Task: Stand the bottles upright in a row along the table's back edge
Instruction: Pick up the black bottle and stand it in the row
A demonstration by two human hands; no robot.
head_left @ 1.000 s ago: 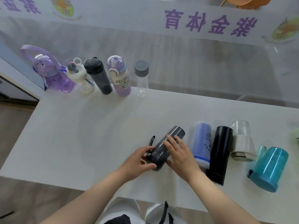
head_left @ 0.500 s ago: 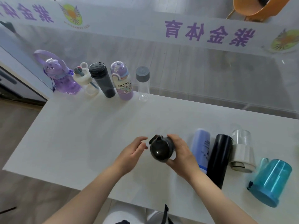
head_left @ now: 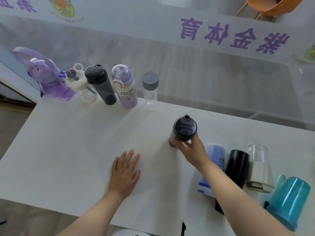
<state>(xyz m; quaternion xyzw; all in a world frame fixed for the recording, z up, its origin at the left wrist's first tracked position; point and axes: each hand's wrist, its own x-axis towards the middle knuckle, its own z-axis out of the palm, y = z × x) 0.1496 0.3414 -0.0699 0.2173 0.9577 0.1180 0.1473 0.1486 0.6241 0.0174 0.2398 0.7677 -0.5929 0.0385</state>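
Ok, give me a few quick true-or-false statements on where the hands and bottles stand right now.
1. The right hand grips a dark grey bottle that stands upright. True.
2. The left hand holds a bottle. False: it is empty, flat over the table.
3. Five bottles stand in the row at the back left. True.
4. The clear bottle with the grey cap is the row's left end. False: it is the right end.
5. The teal bottle stands in the row. False: it is at the front right, with three bottles lying down.
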